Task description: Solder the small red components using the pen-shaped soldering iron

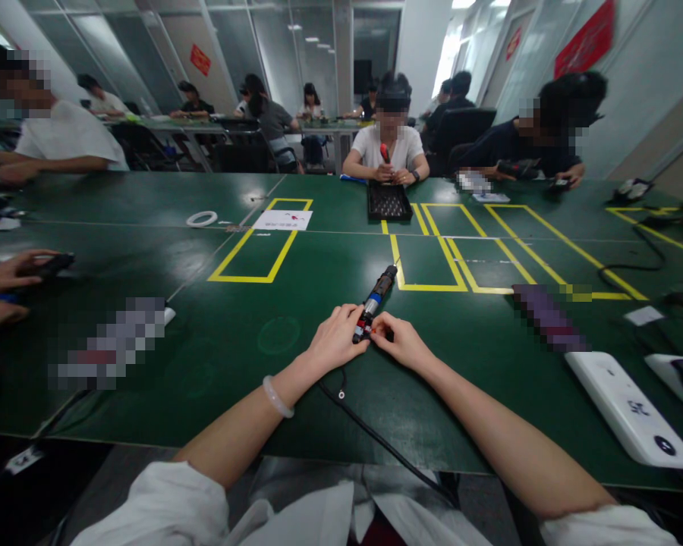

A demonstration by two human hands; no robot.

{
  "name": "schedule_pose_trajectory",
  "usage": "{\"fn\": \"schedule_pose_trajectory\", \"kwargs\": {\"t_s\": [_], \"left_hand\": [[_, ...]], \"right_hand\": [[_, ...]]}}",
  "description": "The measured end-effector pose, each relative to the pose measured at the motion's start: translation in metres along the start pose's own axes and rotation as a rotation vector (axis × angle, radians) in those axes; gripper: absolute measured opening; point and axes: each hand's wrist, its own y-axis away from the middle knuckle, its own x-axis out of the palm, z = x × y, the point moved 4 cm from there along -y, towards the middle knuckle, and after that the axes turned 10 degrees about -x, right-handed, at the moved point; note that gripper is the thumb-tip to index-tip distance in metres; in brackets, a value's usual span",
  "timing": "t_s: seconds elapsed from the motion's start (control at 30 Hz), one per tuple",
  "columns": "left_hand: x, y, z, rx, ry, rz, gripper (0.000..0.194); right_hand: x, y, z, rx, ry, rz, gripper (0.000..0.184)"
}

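Observation:
On the green table in front of me lies what looks like an electric screwdriver (379,290), with a thin bit at its far tip, a silver and blue body and red and black parts at the near end. My left hand (335,337) is closed around that near end from the left. From the right, my right hand (401,341) pinches at the same end; a bit of orange-red shows at its fingertips, too small to name. A black cable (376,444) with a small ring terminal (342,394) runs below my hands toward the table edge.
A white power bank (631,413) and a blurred phone (549,317) lie to my right. Yellow tape outlines (432,288) mark the table. Opposite, a person (388,140) works over a black tray (389,202). A white ring (201,219) and a paper (283,220) lie farther left.

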Motion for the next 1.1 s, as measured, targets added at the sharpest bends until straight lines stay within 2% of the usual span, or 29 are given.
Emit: {"fn": "schedule_pose_trajectory", "kwargs": {"t_s": [0.33,0.5,0.67,0.83,1.1], "left_hand": [[0.0,-0.003,-0.004,-0.037,0.002,-0.075,0.049],[-0.005,-0.007,-0.004,-0.051,-0.04,-0.071,0.045],[-0.013,-0.009,0.007,-0.058,-0.107,-0.064,0.046],[-0.022,-0.017,0.047,-0.153,-0.156,-0.083,0.049],[-0.051,-0.022,0.16,-0.495,-0.143,-0.062,0.062]], "right_hand": [[-0.001,0.002,-0.003,-0.024,-0.083,0.0,0.017],[-0.003,0.003,-0.003,-0.012,-0.101,-0.015,0.019],[-0.007,0.003,-0.002,-0.01,-0.108,-0.013,0.019],[-0.009,0.005,-0.004,-0.014,-0.108,-0.008,0.021],[-0.01,0.006,-0.006,-0.002,-0.115,-0.011,0.02]]}}
